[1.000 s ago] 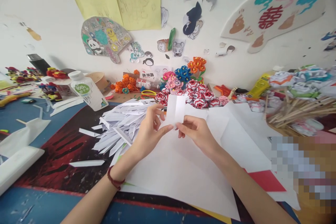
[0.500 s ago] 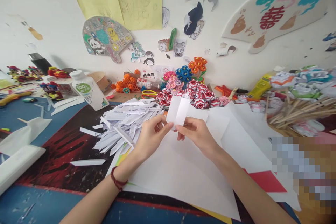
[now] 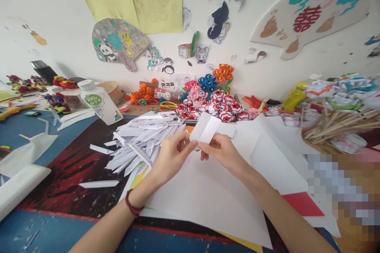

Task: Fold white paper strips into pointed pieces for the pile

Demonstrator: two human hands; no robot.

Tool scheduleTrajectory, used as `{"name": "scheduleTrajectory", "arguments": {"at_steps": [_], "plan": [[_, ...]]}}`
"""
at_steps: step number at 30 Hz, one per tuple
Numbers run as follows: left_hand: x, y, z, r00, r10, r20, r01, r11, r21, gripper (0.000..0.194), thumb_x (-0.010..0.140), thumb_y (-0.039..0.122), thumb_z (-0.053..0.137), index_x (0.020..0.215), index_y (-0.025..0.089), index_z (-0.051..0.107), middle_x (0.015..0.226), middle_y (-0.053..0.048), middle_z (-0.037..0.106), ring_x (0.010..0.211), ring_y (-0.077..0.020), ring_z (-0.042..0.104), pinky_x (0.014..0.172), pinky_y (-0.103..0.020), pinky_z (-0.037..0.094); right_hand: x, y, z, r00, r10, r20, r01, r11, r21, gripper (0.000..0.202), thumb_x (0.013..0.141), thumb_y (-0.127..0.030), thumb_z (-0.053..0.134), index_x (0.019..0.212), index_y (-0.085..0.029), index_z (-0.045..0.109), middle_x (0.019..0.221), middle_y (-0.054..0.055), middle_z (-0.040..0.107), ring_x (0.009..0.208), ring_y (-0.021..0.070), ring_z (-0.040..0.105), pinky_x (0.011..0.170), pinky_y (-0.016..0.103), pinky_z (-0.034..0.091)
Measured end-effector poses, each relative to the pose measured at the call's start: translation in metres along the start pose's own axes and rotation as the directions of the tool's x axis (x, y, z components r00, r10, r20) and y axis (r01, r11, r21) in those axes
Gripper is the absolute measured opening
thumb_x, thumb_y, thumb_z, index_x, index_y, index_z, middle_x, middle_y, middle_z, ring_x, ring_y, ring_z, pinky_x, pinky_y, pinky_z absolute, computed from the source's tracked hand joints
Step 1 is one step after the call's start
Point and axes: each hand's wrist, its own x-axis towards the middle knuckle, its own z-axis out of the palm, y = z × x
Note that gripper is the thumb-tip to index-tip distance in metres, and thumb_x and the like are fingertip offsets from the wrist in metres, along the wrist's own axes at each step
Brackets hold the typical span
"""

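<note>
Both hands pinch the lower edge of a small white piece of paper (image 3: 204,128), creased lengthwise and tilted to the right. My left hand (image 3: 175,152) grips its lower left corner between thumb and fingers. My right hand (image 3: 219,150) holds the lower right part, the thumb on the near face and the other fingers partly hidden behind. Under the hands lies a large white paper sheet (image 3: 208,193). To the left of my left hand is a heap of folded white paper strips (image 3: 142,138), with a few single strips lying apart.
A white bottle (image 3: 101,104) stands at the back left. Red-and-white flowers (image 3: 225,106) sit behind the hands, with orange flowers (image 3: 224,74) among others. At right are wooden sticks (image 3: 332,130) and red paper (image 3: 303,204). The wall bears a fan shape (image 3: 308,19).
The small paper has tipped to the right and its upper end is lower. Both hands remain nearly in place, still pinching it.
</note>
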Motion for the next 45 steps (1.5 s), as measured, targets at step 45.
{"name": "scheduleTrajectory", "arguments": {"at_steps": [45], "plan": [[-0.0036,0.0051,0.0046,0.996,0.055,0.075,-0.050,0.997,-0.064,0.028,0.093,0.032,0.044,0.069,0.017,0.047,0.062,0.003,0.047,0.058,-0.0092,0.043,0.056,-0.022,0.033,-0.0036,-0.0047,0.0035,0.987,-0.076,-0.141,0.078,0.997,0.010,0.018,0.081,-0.031,0.063,0.072,-0.015,0.061,0.059,-0.001,0.056,0.056,0.0122,0.053,0.056,0.026,0.044]]}}
